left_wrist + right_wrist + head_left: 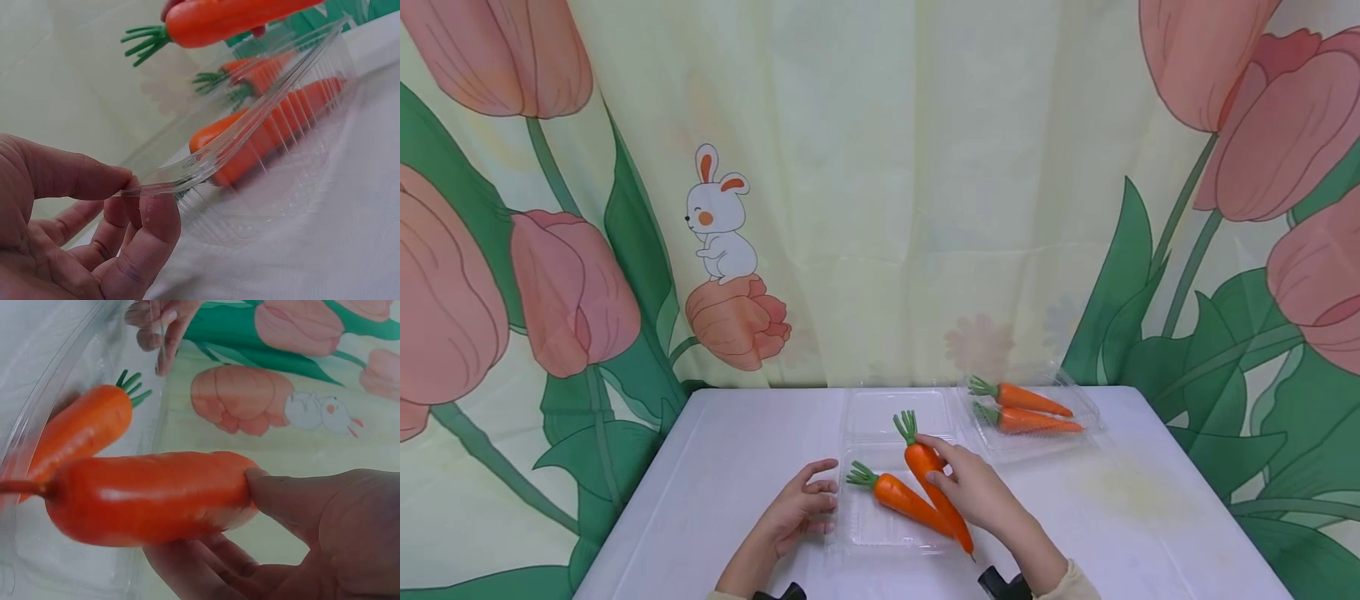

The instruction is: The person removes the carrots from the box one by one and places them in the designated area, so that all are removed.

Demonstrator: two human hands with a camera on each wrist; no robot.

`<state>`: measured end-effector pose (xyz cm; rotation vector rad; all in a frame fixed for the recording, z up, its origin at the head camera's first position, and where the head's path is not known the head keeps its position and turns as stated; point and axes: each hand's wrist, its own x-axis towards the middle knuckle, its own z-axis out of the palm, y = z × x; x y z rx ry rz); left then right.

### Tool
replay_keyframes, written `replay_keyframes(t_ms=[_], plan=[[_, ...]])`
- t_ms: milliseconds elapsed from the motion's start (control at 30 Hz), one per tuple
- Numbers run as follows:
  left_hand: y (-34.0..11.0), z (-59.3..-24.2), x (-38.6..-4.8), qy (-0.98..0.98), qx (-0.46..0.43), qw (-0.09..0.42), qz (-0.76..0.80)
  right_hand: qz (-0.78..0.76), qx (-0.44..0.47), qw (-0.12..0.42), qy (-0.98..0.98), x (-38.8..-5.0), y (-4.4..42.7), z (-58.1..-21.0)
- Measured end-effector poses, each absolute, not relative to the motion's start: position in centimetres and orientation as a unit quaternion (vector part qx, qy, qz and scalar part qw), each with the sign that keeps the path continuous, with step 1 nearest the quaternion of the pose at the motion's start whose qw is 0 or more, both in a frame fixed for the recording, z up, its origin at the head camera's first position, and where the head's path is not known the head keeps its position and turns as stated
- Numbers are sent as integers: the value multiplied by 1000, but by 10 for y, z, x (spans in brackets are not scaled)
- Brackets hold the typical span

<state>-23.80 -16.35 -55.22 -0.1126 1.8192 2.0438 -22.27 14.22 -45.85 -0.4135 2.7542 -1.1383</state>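
Observation:
A clear plastic container (pixel 880 533) with its lid folded back lies on the table, one carrot (pixel 910 503) inside. My right hand (pixel 981 492) pinches a second carrot (pixel 928 471) between thumb and fingers, held over the container's right part, green top away from me. In the right wrist view this carrot (pixel 156 499) hangs above the one lying inside (pixel 87 428). My left hand (pixel 797 510) is at the container's left side; in the left wrist view its thumb and fingers (pixel 94 231) pinch the clear rim (pixel 169 181).
Behind on the right stands another clear container (pixel 1022 450) with two carrots (pixel 1033 400) in it. A curtain (pixel 865 208) printed with tulips and a rabbit hangs behind the white table (pixel 745 442).

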Motion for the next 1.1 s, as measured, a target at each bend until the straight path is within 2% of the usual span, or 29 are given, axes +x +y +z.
replay_keyframes(t_ms=[600, 1100], plan=[[-164, -549, -237, 650, -39, 202, 731, -451, -29, 77, 889, -215, 180, -456], [-162, -548, -239, 659, -50, 209, 721, -484, 48, 88, 869, -207, 225, -471]])
